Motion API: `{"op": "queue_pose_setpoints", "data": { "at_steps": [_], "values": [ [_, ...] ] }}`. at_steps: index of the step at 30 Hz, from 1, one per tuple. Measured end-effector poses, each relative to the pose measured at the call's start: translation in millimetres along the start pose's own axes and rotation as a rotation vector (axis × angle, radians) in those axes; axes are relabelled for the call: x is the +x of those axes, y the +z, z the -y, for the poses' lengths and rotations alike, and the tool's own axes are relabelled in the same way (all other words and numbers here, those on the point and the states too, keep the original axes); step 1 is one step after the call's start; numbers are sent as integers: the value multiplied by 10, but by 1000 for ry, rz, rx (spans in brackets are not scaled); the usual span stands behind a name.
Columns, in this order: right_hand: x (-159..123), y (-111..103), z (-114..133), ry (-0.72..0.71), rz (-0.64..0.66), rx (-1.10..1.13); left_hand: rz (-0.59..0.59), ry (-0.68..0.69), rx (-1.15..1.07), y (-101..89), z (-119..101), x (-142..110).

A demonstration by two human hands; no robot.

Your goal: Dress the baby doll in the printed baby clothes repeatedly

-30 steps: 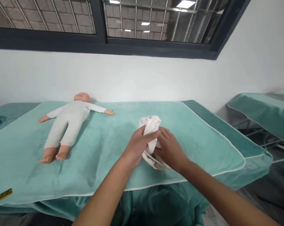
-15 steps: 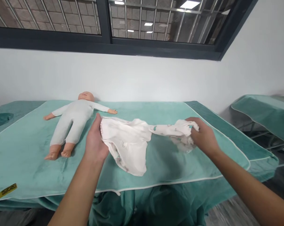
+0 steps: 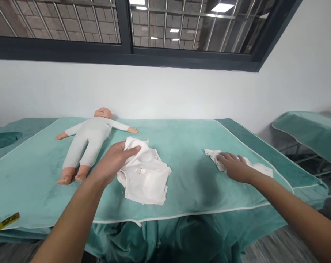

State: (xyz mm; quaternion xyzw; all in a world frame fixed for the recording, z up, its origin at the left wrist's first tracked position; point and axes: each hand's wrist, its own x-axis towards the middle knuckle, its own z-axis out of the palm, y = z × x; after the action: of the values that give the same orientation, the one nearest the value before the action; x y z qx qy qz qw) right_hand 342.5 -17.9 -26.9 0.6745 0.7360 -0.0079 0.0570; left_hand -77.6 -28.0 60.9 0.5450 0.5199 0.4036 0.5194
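My left hand (image 3: pixel 114 160) is closed on a white cloth garment (image 3: pixel 147 179), thumb on top. The garment hangs in loose folds over the green cover; its exact kind is unclear. To the right, my right hand (image 3: pixel 235 167) lies palm down with its fingers stretched over a second white cloth piece (image 3: pixel 260 168), which has small printed marks and lies crumpled on the cover. Left of my left hand, a baby doll (image 3: pixel 90 133) in a pale suit lies on its back, arms spread.
A green cover (image 3: pixel 182 135) with white piping lies over the bed. At the front left edge is a yellow label (image 3: pixel 5 223). A barred window (image 3: pixel 165 29) is set in the white wall behind. Another green-covered bed (image 3: pixel 313 131) stands at the right.
The white cloth stretched between my hands is now two separate pieces. My right hand has lowered its piece onto the cover. My left hand has turned thumb-up over the other.
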Motion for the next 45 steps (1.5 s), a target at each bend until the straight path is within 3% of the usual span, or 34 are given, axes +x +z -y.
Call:
{"op": "queue_pose_setpoints", "data": {
  "at_steps": [5, 7, 9, 12, 15, 17, 23, 27, 32, 36, 39, 42, 45],
  "values": [
    [-187, -771, 1010, -454, -136, 600, 347, 101, 385, 121, -277, -124],
    [-241, -1065, 1369, -632, -214, 738, 427, 187, 532, 209, -425, -219],
    [-261, -1250, 1617, -776, -227, 749, 433, 274, 659, 266, -550, -322],
    [-258, -1355, 1784, -757, -277, 706, 273, 394, 807, 268, -648, -445],
    [-262, -1383, 1822, -648, -312, 749, 22, 495, 881, 236, -649, -505],
    [-276, -1400, 1841, -641, -274, 808, -61, 552, 906, 233, -624, -517],
    [-320, -1435, 1914, -711, -298, 916, -24, 663, 894, 267, -550, -507],
    [-354, -1447, 1872, -634, -474, 720, -165, 644, 877, 235, -510, -498],
    [-310, -1467, 1710, -354, -694, 349, -440, 679, 1056, 136, -409, -393],
    [-89, -1328, 1452, -201, -761, 227, -612, 572, 1116, 20, -208, -194],
    [108, -1106, 1235, -166, -691, 295, -673, 498, 1133, -61, -42, -49],
    [180, -928, 1077, -77, -605, 345, -651, 421, 1046, -127, 49, 14],
    [121, -903, 988, 13, -574, 334, -583, 308, 826, -177, 48, -4]
  ]
}}
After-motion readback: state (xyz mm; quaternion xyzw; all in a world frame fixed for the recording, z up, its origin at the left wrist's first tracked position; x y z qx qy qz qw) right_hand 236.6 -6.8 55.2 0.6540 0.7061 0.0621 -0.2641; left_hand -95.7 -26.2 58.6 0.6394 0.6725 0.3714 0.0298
